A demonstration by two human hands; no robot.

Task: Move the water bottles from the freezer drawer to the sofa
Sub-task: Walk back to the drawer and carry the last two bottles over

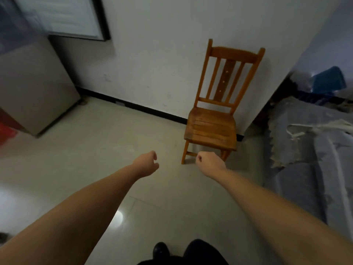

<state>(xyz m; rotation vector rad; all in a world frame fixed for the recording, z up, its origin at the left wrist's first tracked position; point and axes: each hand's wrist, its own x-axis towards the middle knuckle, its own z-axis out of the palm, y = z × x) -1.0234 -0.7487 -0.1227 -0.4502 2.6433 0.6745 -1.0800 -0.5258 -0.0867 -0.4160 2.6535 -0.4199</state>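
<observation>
No water bottle shows in the head view. Both my bare arms stretch forward over the pale tiled floor. My left hand [148, 162] has its fingers curled in and holds nothing. My right hand [209, 161] is balled into a fist, also with nothing in it, just in front of a wooden chair. The grey fridge [34, 83] stands at the left edge, with a white, dark-framed panel [63, 16] above it. The sofa [313, 150], under a blue-grey cover, runs along the right side.
A wooden chair [214, 119] stands against the white wall straight ahead. A blue item [328, 79] lies on clutter at the far right behind the sofa. Something red [7, 129] sits by the fridge's foot. My dark shoes [183, 253] are at the bottom.
</observation>
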